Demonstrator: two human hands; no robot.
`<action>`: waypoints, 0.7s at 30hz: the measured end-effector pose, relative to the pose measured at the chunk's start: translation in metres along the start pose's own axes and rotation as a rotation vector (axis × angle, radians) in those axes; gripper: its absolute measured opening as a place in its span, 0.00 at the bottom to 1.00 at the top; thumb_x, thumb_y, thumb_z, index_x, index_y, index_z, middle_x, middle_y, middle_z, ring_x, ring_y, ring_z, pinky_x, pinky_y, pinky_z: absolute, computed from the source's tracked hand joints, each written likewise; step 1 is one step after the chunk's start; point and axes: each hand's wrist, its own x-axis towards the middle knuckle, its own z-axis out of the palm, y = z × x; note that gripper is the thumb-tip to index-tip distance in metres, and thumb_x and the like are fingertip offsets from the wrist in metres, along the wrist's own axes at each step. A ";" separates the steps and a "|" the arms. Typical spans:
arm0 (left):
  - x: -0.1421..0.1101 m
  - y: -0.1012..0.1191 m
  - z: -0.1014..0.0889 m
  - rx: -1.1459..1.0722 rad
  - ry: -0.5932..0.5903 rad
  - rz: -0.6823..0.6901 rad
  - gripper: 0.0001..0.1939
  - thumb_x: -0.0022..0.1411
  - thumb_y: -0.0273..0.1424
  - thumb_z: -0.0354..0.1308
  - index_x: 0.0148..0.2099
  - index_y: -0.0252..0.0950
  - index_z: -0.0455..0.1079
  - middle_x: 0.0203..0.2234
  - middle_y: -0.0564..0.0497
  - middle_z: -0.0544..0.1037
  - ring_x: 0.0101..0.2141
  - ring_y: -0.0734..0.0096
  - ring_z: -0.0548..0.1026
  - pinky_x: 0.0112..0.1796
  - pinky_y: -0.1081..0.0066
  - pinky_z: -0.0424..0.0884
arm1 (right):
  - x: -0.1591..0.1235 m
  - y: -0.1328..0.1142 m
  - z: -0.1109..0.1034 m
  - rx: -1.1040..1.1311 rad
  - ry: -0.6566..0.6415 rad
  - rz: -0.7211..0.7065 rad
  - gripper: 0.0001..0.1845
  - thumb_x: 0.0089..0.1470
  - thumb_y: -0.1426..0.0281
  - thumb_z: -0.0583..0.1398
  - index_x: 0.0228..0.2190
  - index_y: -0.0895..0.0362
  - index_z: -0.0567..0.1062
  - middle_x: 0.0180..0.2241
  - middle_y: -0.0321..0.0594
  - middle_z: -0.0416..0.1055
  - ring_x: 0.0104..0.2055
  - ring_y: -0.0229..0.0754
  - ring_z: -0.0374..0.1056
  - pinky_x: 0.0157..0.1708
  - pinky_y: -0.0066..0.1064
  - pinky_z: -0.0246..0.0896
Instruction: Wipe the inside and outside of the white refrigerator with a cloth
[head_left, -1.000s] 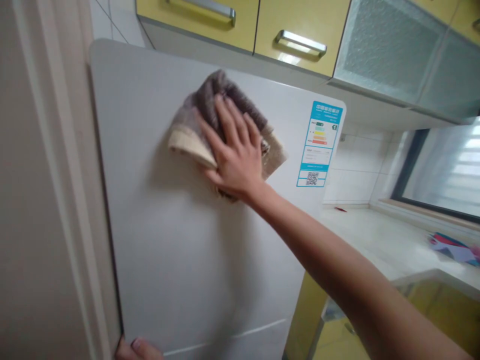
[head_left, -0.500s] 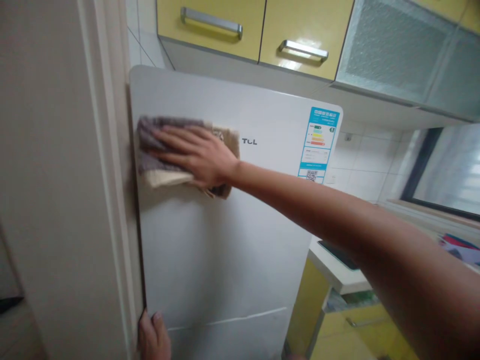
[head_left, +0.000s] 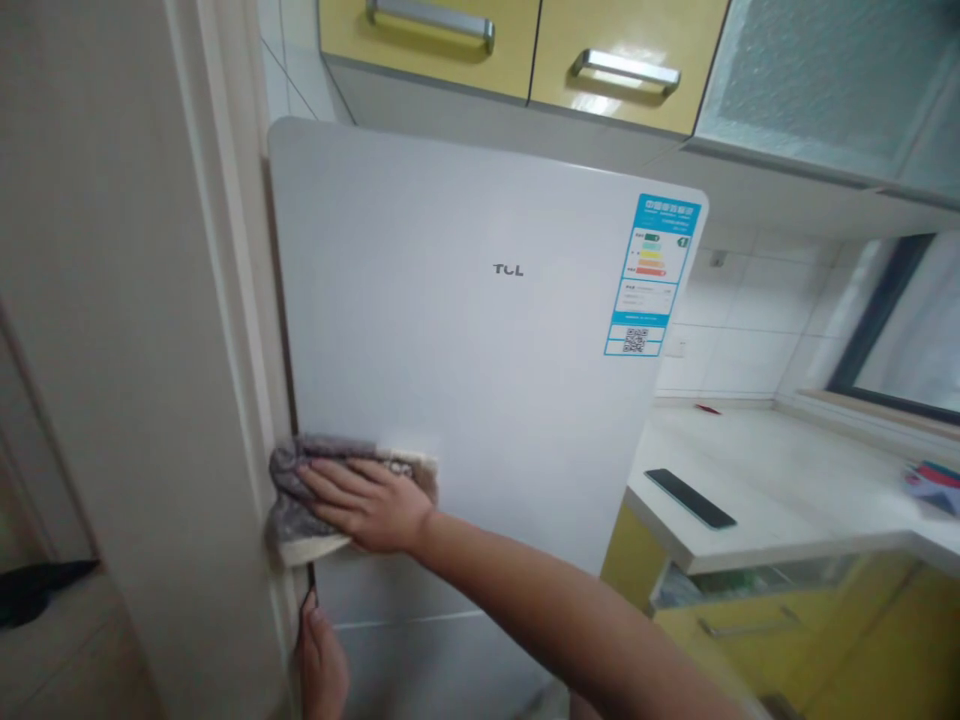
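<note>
My right hand (head_left: 371, 505) lies flat, fingers spread, on a brown and grey towel (head_left: 300, 510) with cream edges. It holds the towel against the left side of a pale refrigerator door (head_left: 465, 380), and part of the towel laps over the door's left edge. Below it, at the bottom of the view, my left hand (head_left: 322, 660) is closed around that same edge, its fingertips partly hidden. A TCL logo (head_left: 508, 270) and a blue energy label (head_left: 651, 275) are on the door's upper part.
A door frame (head_left: 217, 300) stands close along the refrigerator's left side. Yellow cabinets (head_left: 630, 40) with metal handles hang above. To the right, a white countertop (head_left: 795, 480) carries a dark flat phone-like object (head_left: 690, 498). A yellow drawer (head_left: 735, 640) sits below the counter.
My right hand and the towel have moved down the refrigerator door, from beside the logo to just above my left hand. My left hand stays at the door's edge.
</note>
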 end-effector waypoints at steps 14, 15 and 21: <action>-0.004 0.008 -0.007 -0.038 -0.059 -0.077 0.51 0.74 0.58 0.37 0.75 0.18 0.64 0.72 0.21 0.70 0.75 0.37 0.67 0.75 0.48 0.60 | 0.004 0.184 -0.123 -0.066 0.189 0.246 0.45 0.69 0.46 0.60 0.76 0.56 0.66 0.81 0.51 0.52 0.84 0.58 0.48 0.80 0.54 0.44; -0.005 0.006 -0.005 -0.036 -0.056 -0.075 0.50 0.74 0.58 0.38 0.76 0.19 0.64 0.73 0.21 0.70 0.74 0.36 0.68 0.75 0.47 0.61 | 0.013 0.199 -0.134 -0.094 0.269 0.396 0.45 0.67 0.48 0.63 0.77 0.55 0.65 0.82 0.50 0.50 0.85 0.59 0.46 0.81 0.55 0.43; -0.006 -0.007 -0.003 -0.019 -0.048 -0.059 0.47 0.73 0.59 0.41 0.76 0.27 0.65 0.72 0.27 0.72 0.72 0.36 0.71 0.73 0.45 0.66 | 0.014 0.139 -0.097 -0.121 0.390 0.587 0.45 0.66 0.53 0.64 0.78 0.52 0.64 0.83 0.49 0.48 0.85 0.54 0.44 0.82 0.53 0.40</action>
